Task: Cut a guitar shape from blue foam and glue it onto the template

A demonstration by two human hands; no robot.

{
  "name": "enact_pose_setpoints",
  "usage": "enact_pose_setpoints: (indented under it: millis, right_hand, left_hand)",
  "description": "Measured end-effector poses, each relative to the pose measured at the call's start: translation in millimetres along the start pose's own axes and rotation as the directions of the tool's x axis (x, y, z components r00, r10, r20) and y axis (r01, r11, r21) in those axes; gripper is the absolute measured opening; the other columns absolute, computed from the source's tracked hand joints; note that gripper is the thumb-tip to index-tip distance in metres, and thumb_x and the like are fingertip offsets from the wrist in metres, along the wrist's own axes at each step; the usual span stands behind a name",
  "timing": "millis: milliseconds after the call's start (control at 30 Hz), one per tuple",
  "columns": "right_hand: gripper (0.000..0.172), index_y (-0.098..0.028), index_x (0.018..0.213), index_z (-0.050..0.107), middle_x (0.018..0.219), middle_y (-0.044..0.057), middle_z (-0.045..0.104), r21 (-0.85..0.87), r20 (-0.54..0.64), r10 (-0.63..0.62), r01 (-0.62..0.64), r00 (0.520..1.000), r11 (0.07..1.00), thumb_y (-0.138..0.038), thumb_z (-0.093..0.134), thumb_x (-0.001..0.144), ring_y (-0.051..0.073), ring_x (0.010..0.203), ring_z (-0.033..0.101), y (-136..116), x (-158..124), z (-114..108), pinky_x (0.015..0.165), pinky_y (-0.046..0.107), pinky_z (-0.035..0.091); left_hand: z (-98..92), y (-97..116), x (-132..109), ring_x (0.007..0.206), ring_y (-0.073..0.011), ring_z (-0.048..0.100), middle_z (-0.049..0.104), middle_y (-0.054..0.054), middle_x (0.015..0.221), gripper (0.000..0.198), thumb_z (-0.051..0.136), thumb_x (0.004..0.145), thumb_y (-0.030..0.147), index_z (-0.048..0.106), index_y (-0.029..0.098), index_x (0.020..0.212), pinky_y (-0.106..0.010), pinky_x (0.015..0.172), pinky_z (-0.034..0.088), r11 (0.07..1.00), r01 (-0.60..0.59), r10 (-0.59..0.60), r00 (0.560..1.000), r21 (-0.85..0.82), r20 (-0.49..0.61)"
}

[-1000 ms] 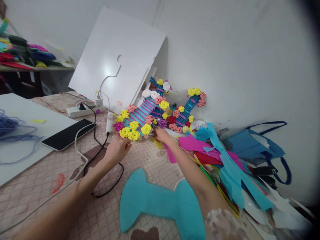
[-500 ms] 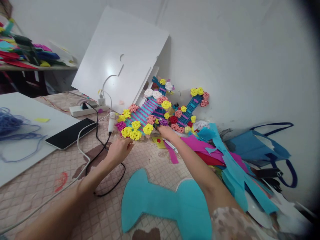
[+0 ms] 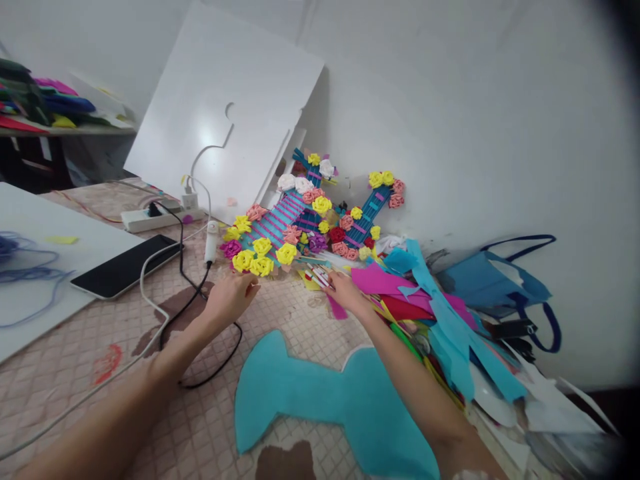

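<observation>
My left hand (image 3: 231, 297) rests at the near edge of a flower-covered paper craft (image 3: 280, 223), just below its yellow roses; its fingers are curled, and whatever they may hold is hidden. My right hand (image 3: 344, 291) has its fingers together on thin white pens (image 3: 318, 275) lying beside a yellow paper scrap. In front of both forearms a turquoise cut-out shape (image 3: 315, 393) lies flat on the patterned tablecloth, partly under my right forearm. Behind my right hand stands another blue striped piece with roses (image 3: 369, 217).
A black tablet (image 3: 125, 267), a power strip (image 3: 163, 217) and cables lie at the left. White boards (image 3: 225, 107) lean on the wall. Coloured paper (image 3: 395, 293) is heaped at the right by a blue bag (image 3: 495, 280).
My right hand has drawn back from the flowers toward me and now touches the pens. My left hand stays by the yellow roses. The whole view has shifted slightly.
</observation>
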State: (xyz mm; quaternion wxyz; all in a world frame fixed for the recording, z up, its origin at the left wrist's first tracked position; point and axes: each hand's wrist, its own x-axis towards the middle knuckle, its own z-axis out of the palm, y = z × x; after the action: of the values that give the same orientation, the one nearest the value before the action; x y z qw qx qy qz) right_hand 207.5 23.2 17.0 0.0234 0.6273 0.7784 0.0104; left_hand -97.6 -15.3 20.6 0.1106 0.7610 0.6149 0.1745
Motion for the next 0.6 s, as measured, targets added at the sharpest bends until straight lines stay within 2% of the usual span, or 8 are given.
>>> enact_pose_setpoints:
  millis: [233, 400, 500, 600]
  right_hand:
    - [0.023, -0.015, 0.109, 0.06, 0.108, 0.008, 0.063, 0.047, -0.123, 0.051, -0.046, 0.991, 0.998, -0.032, 0.051, 0.095, 0.02, 0.095, 0.061, 0, -1, 5, 0.082, 0.038, 0.05]
    - [0.022, -0.018, 0.101, 0.058, 0.102, 0.007, 0.064, 0.084, -0.151, -0.047, 0.06, 0.987, 0.995, -0.037, 0.052, 0.093, 0.02, 0.096, 0.06, -9, -6, 10, 0.081, 0.03, 0.045]
    - [0.015, -0.019, 0.094, 0.059, 0.1, 0.007, 0.064, 0.085, -0.154, -0.076, 0.09, 0.985, 0.992, -0.03, 0.049, 0.093, 0.02, 0.092, 0.06, -16, -9, 13, 0.078, 0.029, 0.045]
    - [0.015, -0.019, 0.091, 0.059, 0.1, 0.008, 0.064, 0.078, -0.16, -0.1, 0.114, 0.982, 0.99, -0.028, 0.048, 0.094, 0.021, 0.09, 0.061, -20, -14, 15, 0.075, 0.03, 0.045]
  left_hand:
    - [-2.5, 0, 0, 0.085, -0.0251, 0.065, 0.072, -0.008, 0.09, 0.025, 0.045, 0.089, 0.03, 0.067, 0.018, 0.094, -0.029, 0.059, 0.036, 1.0, -0.006, 0.006, 1.0, -0.002, -0.014]
    - [-2.0, 0, 0, 0.086, -0.0255, 0.065, 0.071, -0.009, 0.091, 0.026, 0.045, 0.089, 0.03, 0.067, 0.018, 0.095, -0.029, 0.059, 0.035, 1.0, -0.003, 0.003, 1.0, -0.005, -0.011]
    - [-1.7, 0, 0, 0.084, -0.0255, 0.065, 0.071, -0.008, 0.09, 0.026, 0.045, 0.089, 0.03, 0.067, 0.018, 0.095, -0.029, 0.059, 0.035, 1.0, -0.003, 0.003, 1.0, -0.007, -0.006]
    - [-1.8, -1, 0, 0.085, -0.0252, 0.065, 0.071, -0.008, 0.09, 0.026, 0.045, 0.089, 0.031, 0.067, 0.018, 0.095, -0.029, 0.06, 0.036, 1.0, -0.005, 0.005, 1.0, -0.007, -0.01]
